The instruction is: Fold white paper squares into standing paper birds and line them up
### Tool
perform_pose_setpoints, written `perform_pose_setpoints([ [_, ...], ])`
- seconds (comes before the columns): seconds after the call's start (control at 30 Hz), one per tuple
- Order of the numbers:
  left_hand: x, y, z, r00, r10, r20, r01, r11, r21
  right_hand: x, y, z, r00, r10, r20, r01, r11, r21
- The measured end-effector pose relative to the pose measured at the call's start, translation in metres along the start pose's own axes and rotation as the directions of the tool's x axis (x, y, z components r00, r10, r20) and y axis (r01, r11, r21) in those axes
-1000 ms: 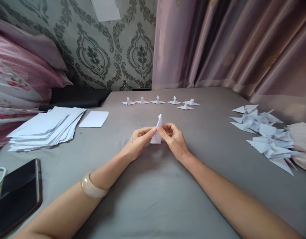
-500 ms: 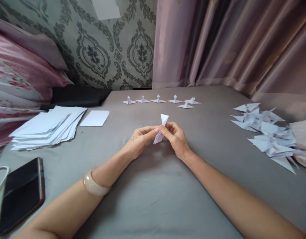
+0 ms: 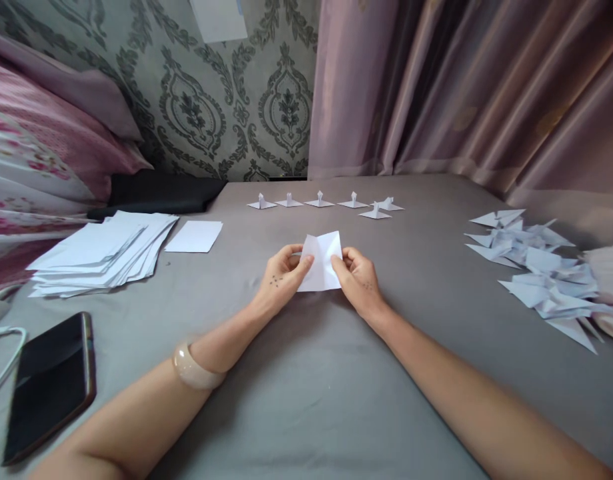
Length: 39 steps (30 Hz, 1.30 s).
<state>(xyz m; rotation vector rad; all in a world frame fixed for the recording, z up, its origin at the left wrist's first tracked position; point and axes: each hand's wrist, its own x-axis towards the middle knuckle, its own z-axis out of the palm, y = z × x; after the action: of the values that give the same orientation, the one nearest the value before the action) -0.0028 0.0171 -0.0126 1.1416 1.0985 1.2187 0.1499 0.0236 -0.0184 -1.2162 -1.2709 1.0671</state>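
The grey cloth [image 3: 306,400] spreads out beneath and all around the creased sheet [image 3: 320,272], which serves as the middle of everything here. Behind the sheet and to its right hangs the mauve curtain [image 3: 436,87]; straight behind and to its left stands the patterned wall [image 3: 236,113]. Well to the left of the sheet bulges the pink floral fabric [image 3: 41,153], with a black folded item [image 3: 161,192] behind the sheet on that same side.

Well to the right of the sheet lies a loose pile of folded paper shapes [image 3: 551,273]; well to its left, a stack of white paper [image 3: 106,253], edges unevenly lined up. The dark-screened phone [image 3: 51,387] lies left of the sheet and nearer the person.

The left hand [image 3: 281,277] grips the sheet's left side and the right hand [image 3: 359,280] its right side, each with the thumb on the near face (the fingers behind are partly hidden). The sheet is opened out, tilted, with an upright crease between the thumbs; whether its lower edge touches the cloth, I cannot tell. A lone paper square [image 3: 194,237] lies left of the sheet, a pale bracelet [image 3: 199,370] circles the left forearm, nearer the person than the sheet, and six small folded pieces [image 3: 320,200] stand beyond it.
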Motion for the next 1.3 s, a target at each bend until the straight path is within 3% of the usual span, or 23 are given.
perform_pose_setpoints([
  [0.17, 0.005, -0.003, -0.007, 0.990, -0.059, -0.127, 0.067, 0.996, 0.058, 0.003, 0.009, -0.005, 0.998, 0.010, 0.055, 0.001, 0.980, -0.197],
  [0.27, 0.003, 0.000, -0.009, 0.987, -0.054, -0.154, 0.097, 0.952, 0.289, 0.003, 0.007, -0.008, 0.999, 0.007, 0.051, 0.013, 0.919, -0.393],
  [0.37, -0.001, 0.003, -0.009, 0.989, 0.001, -0.149, 0.087, 0.808, 0.582, -0.001, 0.004, -0.007, 0.996, -0.036, 0.081, 0.075, 0.835, -0.545],
  [0.5, -0.002, -0.002, -0.012, 0.992, 0.072, -0.104, 0.035, 0.639, 0.769, -0.004, 0.004, -0.007, 0.983, -0.109, 0.146, 0.181, 0.689, -0.701],
  [0.57, -0.001, -0.007, -0.016, 0.977, 0.207, -0.041, -0.077, 0.532, 0.843, -0.005, 0.005, -0.009, 0.970, -0.161, 0.183, 0.244, 0.637, -0.731],
  [0.63, 0.001, -0.010, -0.018, 0.926, 0.370, 0.069, -0.217, 0.374, 0.902, -0.005, 0.007, -0.010, 0.951, -0.221, 0.214, 0.306, 0.617, -0.725],
  [0.73, 0.001, -0.008, -0.018, 0.855, 0.386, 0.345, -0.435, 0.174, 0.884, -0.003, 0.009, -0.012, 0.912, -0.293, 0.287, 0.410, 0.601, -0.686],
  [0.83, -0.002, 0.000, -0.015, 0.793, 0.273, 0.544, -0.593, 0.145, 0.792, 0.000, 0.007, -0.015, 0.863, -0.273, 0.426, 0.500, 0.591, -0.634],
  [0.97, -0.006, 0.006, -0.019, 0.809, 0.229, 0.541, -0.586, 0.257, 0.768, 0.001, -0.003, -0.025, 0.882, -0.145, 0.449, 0.418, 0.681, -0.602],
  [1.07, -0.008, 0.005, -0.028, 0.776, 0.208, 0.595, -0.630, 0.294, 0.719, -0.004, -0.011, -0.036, 0.875, -0.073, 0.479, 0.375, 0.728, -0.574],
  [1.13, -0.010, 0.003, -0.031, 0.734, 0.223, 0.642, -0.679, 0.259, 0.687, -0.010, -0.012, -0.041, 0.848, -0.109, 0.519, 0.437, 0.698, -0.567],
  [1.3, -0.015, 0.003, -0.027, 0.606, 0.238, 0.759, -0.783, 0.013, 0.622, -0.026, -0.001, -0.041, 0.786, -0.293, 0.545, 0.608, 0.527, -0.594],
])
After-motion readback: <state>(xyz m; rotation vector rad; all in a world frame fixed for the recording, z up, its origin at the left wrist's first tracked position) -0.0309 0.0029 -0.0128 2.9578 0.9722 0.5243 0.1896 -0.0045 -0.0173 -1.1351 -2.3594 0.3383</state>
